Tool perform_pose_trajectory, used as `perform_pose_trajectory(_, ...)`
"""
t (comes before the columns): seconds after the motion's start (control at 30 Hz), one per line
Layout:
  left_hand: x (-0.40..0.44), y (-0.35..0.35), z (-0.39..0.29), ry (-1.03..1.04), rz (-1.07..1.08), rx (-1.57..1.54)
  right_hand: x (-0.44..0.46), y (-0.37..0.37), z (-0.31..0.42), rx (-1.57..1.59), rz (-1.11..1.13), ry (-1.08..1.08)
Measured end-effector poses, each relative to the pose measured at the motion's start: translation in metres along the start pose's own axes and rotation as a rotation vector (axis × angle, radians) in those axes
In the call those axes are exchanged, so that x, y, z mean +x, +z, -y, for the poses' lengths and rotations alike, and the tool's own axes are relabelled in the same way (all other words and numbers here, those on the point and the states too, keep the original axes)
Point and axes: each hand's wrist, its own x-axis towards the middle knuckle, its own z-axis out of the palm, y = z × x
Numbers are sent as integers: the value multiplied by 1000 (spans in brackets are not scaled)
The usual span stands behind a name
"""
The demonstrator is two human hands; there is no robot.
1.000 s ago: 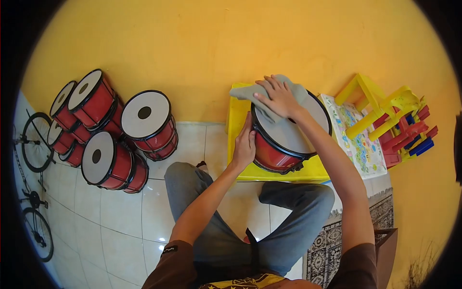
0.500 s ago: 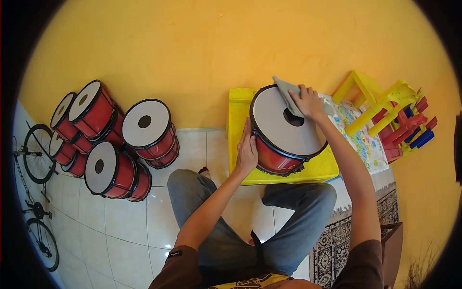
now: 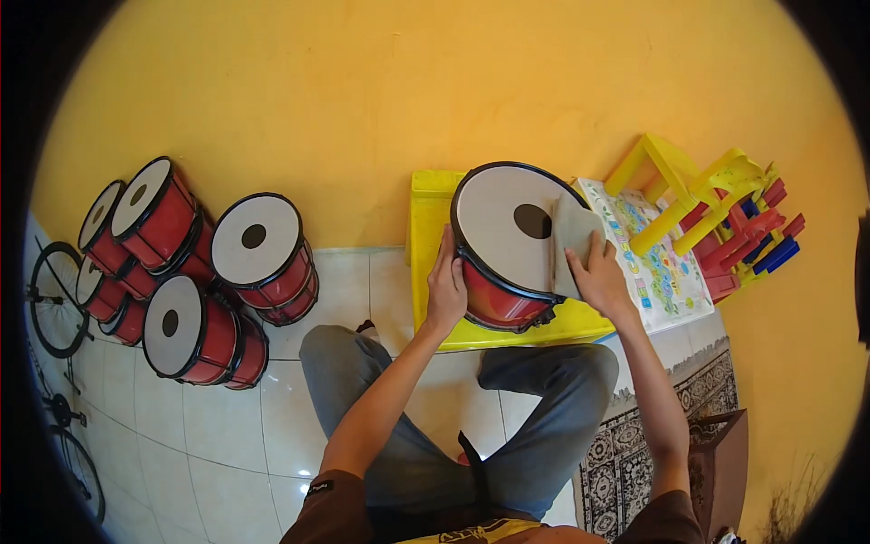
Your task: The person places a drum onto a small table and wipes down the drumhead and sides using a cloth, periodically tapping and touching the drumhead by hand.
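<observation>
A red drum with a black rim, white head and dark round patch rests on a low yellow plastic table in front of me. My left hand lies along the drum's left side, fingers stretched out flat against the shell near the rim. At the opposite edge, my right hand holds a folded grey cloth. The cloth lies over the right part of the drum head and rim and partly covers the dark patch.
More red drums stand grouped on the tiled floor to the left, some stacked. Bicycle wheels show beyond them. On the right are a printed white tabletop, stacked plastic chairs and a patterned rug. A yellow wall rises behind.
My right hand has drawn the cloth from the drum's upper right edge down toward its lower right edge. My left hand stays at the drum's side. The whole view has shifted slightly.
</observation>
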Motion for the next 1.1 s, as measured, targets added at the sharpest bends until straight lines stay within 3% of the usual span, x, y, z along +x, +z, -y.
perform_pose_trajectory(0.3, -2, 2, 11, -42, 13, 16, 86, 8, 10, -37, 5, -83)
perform_pose_trajectory(0.57, -4, 0, 13, -55, 23, 16, 152, 36, 72, -36, -66, -428)
perform_pose_trajectory(0.8, -2, 0, 17, -3, 27, 38, 142, 51, 133, 72, -67, -720)
perform_pose_trajectory(0.9, -5, 1, 21, -9, 10, 47, 132, 55, 130, 207, -167, -886)
perform_pose_trajectory(1.03, -6, 2, 26, -69, 36, 78, 84, 45, 146, 248, -64, -1167)
perform_pose_trajectory(1.1, -9, -1, 28, -74, 49, 132, 62, 29, 144, 332, 69, -1162)
